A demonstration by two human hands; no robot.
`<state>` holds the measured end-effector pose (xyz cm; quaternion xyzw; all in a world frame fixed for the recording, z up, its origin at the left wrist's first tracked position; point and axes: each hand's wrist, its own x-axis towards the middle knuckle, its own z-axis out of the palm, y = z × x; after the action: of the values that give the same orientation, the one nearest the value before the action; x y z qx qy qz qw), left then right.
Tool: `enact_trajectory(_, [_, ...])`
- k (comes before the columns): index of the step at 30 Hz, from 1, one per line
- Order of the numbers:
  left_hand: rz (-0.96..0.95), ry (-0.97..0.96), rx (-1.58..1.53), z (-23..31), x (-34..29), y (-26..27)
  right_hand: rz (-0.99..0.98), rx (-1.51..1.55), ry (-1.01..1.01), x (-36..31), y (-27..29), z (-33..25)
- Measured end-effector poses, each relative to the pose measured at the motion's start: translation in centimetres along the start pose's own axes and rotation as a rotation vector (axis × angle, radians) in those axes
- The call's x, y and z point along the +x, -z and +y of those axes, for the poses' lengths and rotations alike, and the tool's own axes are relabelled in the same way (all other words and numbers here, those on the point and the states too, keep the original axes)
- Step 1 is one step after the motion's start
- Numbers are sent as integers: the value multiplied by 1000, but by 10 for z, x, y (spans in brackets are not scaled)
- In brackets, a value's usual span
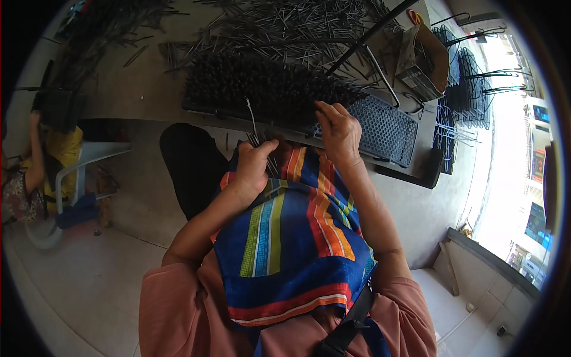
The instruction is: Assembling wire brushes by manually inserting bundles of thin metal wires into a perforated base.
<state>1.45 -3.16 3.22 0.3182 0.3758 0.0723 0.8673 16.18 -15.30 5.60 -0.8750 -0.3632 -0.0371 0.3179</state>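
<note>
Centre frame: left hand (254,159) grips bundle of thin dark metal pins (260,138); right hand (336,130) pinches one pin at black perforated plastic tray (386,126) on desk (143,89). Step: filling holes. Next insertion needs precise alignment.

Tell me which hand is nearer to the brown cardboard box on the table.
Right. The right hand rests at the perforated tray's edge, below-left of the cardboard box; the left hand, gripping thin rods, sits farther left.

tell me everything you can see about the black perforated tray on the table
The black perforated tray is a long, flat, plastic-looking grid of small holes lying at the table edge. Most of it bristles with thin dark upright pins; only its right end is bare. The right hand rests at the filled edge.
</note>
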Motion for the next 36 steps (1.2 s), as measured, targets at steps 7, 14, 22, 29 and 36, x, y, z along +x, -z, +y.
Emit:
enact_trajectory(7, [-8, 14, -5, -4, 5, -2, -30, 81, 32, -5, 2, 4])
enact_trajectory(14, [2, 53, -42, 0, 11, -4, 22, 81, 98, -4, -2, 7])
enact_trajectory(22, [46, 46, -19, 0, 15, 9, 31, 124, -62, -18, -1, 5])
enact_trajectory(29, [37, -17, -33, 1, 19, 16, 116, 241, 15, -15, -5, 9])
enact_trajectory(36, [53, -92, -28, 0, 20, 20, -85, -11, 129, -3, 6, -1])
